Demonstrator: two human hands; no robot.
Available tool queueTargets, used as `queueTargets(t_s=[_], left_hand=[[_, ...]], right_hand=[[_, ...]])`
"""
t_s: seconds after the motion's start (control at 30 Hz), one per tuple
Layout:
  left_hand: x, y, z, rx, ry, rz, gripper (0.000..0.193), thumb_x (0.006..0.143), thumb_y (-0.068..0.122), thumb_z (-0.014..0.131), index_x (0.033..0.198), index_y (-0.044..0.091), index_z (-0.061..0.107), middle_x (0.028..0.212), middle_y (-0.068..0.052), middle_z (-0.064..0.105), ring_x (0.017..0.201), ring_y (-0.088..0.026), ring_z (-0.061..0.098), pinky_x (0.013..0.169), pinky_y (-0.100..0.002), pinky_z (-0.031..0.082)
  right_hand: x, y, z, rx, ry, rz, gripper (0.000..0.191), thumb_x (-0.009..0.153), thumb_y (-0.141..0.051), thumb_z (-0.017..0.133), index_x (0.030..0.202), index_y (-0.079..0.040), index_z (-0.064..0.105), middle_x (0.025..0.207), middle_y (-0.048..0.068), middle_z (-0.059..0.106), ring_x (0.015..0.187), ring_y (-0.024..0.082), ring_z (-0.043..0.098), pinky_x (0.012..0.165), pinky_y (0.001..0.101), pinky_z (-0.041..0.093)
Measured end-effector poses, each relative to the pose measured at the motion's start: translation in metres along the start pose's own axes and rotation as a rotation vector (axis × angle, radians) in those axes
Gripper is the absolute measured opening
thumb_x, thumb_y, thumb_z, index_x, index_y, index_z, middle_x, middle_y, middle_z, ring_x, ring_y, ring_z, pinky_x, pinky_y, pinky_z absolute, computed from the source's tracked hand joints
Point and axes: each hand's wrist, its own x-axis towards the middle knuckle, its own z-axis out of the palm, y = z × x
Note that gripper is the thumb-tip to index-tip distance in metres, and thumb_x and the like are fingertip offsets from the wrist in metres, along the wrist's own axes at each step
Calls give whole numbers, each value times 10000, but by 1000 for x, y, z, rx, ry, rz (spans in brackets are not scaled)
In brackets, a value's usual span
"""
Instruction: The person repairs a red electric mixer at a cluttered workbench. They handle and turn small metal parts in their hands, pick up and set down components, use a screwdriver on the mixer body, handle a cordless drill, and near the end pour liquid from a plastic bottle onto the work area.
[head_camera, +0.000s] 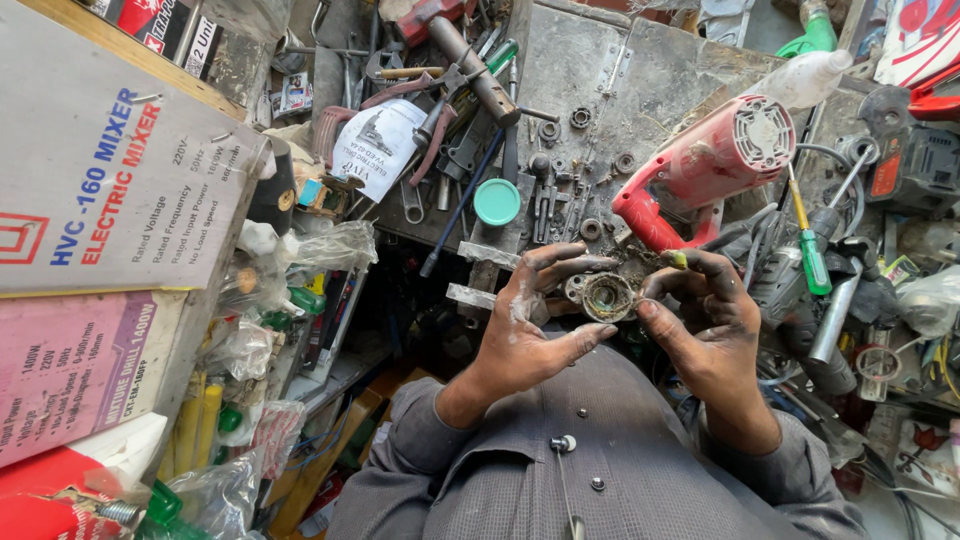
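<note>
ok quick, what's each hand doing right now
left hand: closed on the round metal part, fingers around its left side
right hand: pinching the same part's right edge with its fingertips

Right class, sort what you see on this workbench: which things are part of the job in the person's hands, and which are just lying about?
In hand:
- round metal part, grimy, held between both hands
- left hand and right hand, fingers on its rim

Lying about:
- red power tool
- green screwdriver
- teal lid
- pliers
- cardboard boxes
- bench
</note>
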Motion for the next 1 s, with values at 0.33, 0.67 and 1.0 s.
queueTargets(t_s=[0.33,0.67,1.0], left_hand=[[-1,1,8,-17,55,12,650,919,-13,779,1463,0,423,1381,-156,633,1272,-186,647,1115,-341,554],[0,-1,14,-77,120,-61,601,898,-68,722,1428,-5,447,1330,-131,652,1203,-156,656,1072,-313,551],[0,-3,12,-89,135,-71,580,884,-70,730,1397,-3,468,1309,-121,660,1190,-150,648,1074,-311,538]], right_hand=[[-4,-9,3,-42,-54,-140,549,886,73,755,1361,-7,493,1059,99,667,1017,144,670,919,276,550],[-7,1,9,-183,6,-232,567,887,48,770,1367,-5,474,1030,81,661,958,135,678,877,276,559],[-10,8,13,-124,151,-149,567,941,62,704,1405,-31,393,1053,85,655,849,96,623,760,216,517]])
